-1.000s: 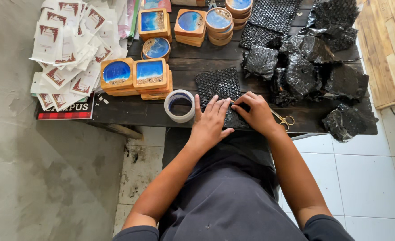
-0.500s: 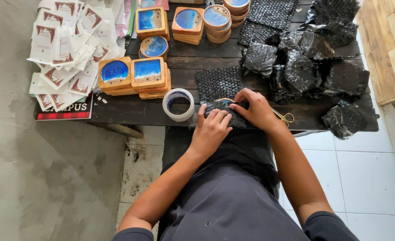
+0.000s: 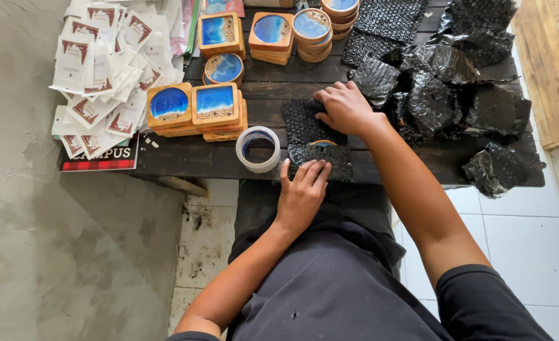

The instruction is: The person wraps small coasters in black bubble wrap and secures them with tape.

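— Where is the piece being wrapped?

— At the near edge of the dark tabletop (image 3: 191, 161), just in front of the person's lap: a half-wrapped coaster (image 3: 320, 155) in black bubble wrap, with a sliver of blue and wood showing at its top. The left hand (image 3: 303, 192) lies on its near side, fingers (image 3: 309, 172) close together and flat on the wrap, pressing rather than pinching.

— And the other hand?

— The right hand (image 3: 344, 107) is farther out, fingers spread and pressed on the far end of the flat bubble wrap sheet (image 3: 301, 117) that runs back to the coaster.

— What crowds it?

— A tape roll (image 3: 258, 149) stands just left of the coaster. Beyond that are stacks of wooden coasters (image 3: 194, 107) with blue tops, square and round. To the right lies a heap of wrapped black bundles (image 3: 456, 88), close to the right wrist. White paper packets (image 3: 105, 69) pile up at the far left.

— Any containers?

— None that I can see; everything lies loose on the tabletop.
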